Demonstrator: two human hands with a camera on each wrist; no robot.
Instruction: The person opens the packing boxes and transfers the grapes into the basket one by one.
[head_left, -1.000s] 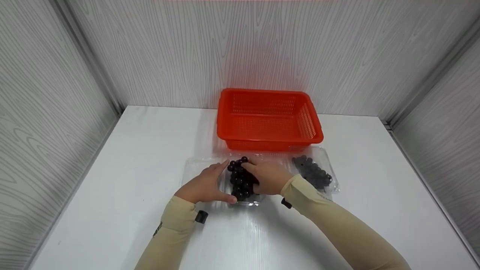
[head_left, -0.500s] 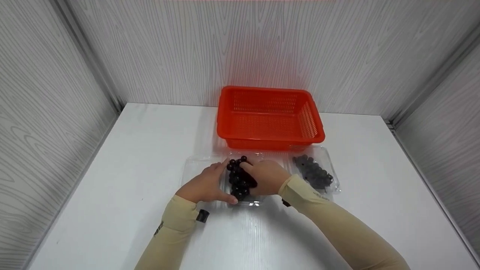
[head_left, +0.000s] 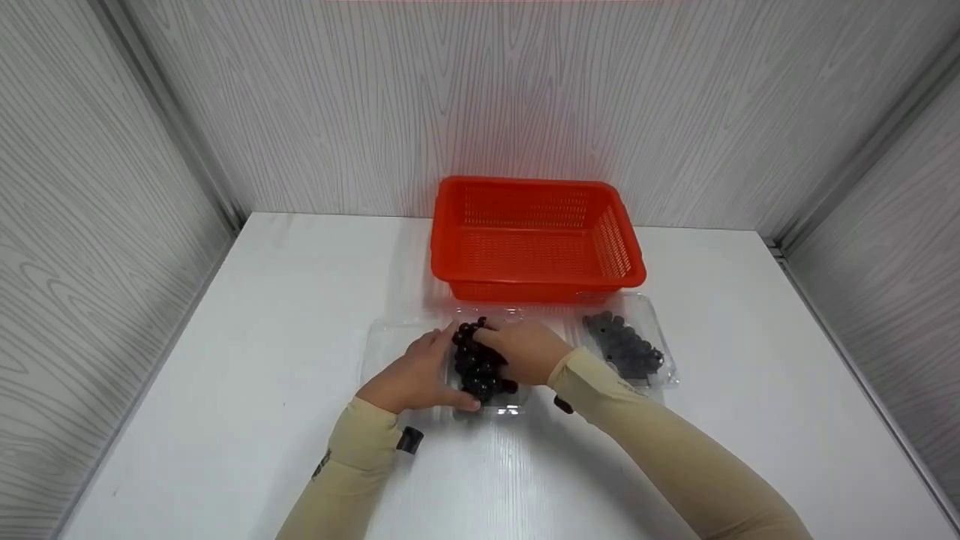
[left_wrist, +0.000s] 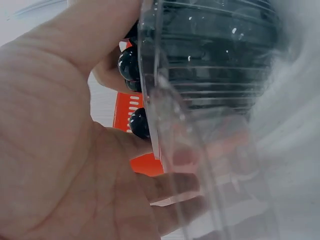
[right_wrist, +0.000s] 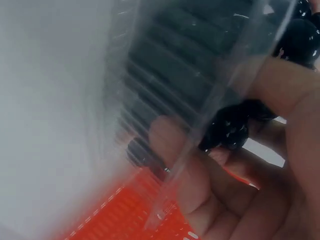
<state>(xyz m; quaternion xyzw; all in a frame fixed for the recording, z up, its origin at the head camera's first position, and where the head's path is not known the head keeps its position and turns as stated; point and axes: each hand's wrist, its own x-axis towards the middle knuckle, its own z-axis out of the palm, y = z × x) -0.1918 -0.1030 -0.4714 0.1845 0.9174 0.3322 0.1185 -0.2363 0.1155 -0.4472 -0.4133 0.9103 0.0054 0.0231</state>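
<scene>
A bunch of dark, glossy grapes (head_left: 474,362) lies in a clear plastic clamshell box (head_left: 511,410) at the middle of the table, its flat lid (head_left: 382,349) folded out to the left. My left hand (head_left: 409,381) spans the box's left side, thumb at the near edge and fingers spread toward the far edge. In the left wrist view, dark grapes (left_wrist: 130,64) rise above the rim beside the palm. Reaching in from the right, my right hand (head_left: 531,351) holds the bunch; the right wrist view has its curled fingers (right_wrist: 197,185) among the grapes, partly behind clear plastic.
Just behind the box stands a red slotted basket (head_left: 544,291), near the back wall. To the right, a second clear box (head_left: 660,319) contains another dark bunch of grapes (head_left: 628,349), which looks hazy through the plastic. White wood-grain panels (head_left: 337,105) enclose the table's back and sides.
The bunch has shifted and turned slightly under my right hand, which has moved a little to the left. My left hand keeps nearly the same place at the box.
</scene>
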